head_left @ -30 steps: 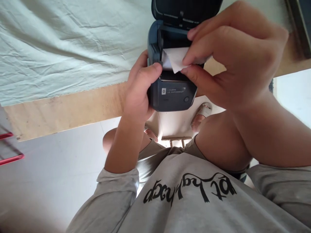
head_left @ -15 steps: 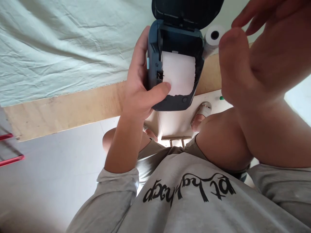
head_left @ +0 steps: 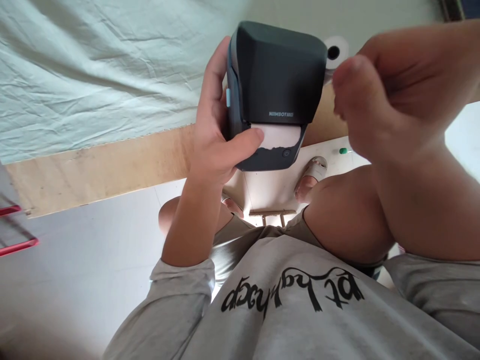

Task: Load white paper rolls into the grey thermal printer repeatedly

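Observation:
My left hand (head_left: 219, 130) is wrapped round the left side of a dark label printer (head_left: 277, 75), holding it up over the table's near edge. Its black lid is down, with NIIMBOT lettering along the front. A strip of white paper (head_left: 281, 136) with a ragged end comes out below the lid, and my left thumb presses on its left side. To the right of the printer is my right hand (head_left: 390, 95), its fingers curled in and slightly blurred, with nothing visible in them. Between the two, a white paper roll (head_left: 340, 48) stands partly hidden.
A pale green cloth (head_left: 112, 75) with wrinkles covers the table, whose bare wooden edge (head_left: 105, 167) runs along the front. Below are my knees, sandalled feet and a wooden bar. Red rails (head_left: 18, 247) show at far left, and a small green object (head_left: 342, 150) lies on the floor.
The printer lid has swung from raised to down, covering the paper compartment. My right hand has come lower and its fingers have curled in. The left hand keeps its hold.

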### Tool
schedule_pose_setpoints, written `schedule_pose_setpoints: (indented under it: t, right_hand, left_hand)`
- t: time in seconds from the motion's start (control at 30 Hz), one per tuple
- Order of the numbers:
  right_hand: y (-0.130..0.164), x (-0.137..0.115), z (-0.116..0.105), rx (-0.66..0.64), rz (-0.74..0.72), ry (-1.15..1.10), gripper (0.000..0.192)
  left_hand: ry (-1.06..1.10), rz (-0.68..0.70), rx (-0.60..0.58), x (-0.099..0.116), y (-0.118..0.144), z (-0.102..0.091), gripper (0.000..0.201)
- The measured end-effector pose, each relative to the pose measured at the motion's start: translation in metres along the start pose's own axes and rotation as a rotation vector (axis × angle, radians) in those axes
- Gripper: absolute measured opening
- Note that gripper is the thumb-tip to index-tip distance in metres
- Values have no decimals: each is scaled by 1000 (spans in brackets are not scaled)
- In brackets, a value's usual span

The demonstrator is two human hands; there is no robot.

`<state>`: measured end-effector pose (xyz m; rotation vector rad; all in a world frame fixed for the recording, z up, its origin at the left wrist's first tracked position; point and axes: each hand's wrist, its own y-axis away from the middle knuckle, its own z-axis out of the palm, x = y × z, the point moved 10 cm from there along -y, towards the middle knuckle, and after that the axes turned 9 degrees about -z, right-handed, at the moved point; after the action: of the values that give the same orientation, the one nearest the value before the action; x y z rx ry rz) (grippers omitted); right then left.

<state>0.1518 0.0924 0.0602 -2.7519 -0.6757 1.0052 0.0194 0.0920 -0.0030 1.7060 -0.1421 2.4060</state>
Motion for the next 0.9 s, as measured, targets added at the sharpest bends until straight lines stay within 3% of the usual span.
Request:
schedule_pose_setpoints:
  t: [0.1,0.17,0.23,0.43,0.6,0.7,0.77,0.9]
  right_hand:
    - [4,9,27,-238,85,-11,61]
    - [7,18,40,-322,161,-44,65]
    - [10,24,47,-355,234,-126,67]
    - [9,32,52,-374,313,-170,63]
    - [8,28,54,-371,271,-215,61]
    - [9,25,53,-349,226,-242,64]
    - [10,24,51,-338,210,-243,63]
    - [10,24,49,-326,202,-251,64]
  left_hand:
    - [48,-73,70,8,7,5,33]
    - [74,-227,41,0,10,11,23]
    - [108,-288,15,-4,10,14,21]
    - [166,-169,126,-7,6,2,19]
    - [193,-171,119,-9,6,6,20]
    - [263,-137,112,-2,5,10,15]
    - [263,-112,79,4,4,13,22]
    - [297,-200,6,-4,2,15,31]
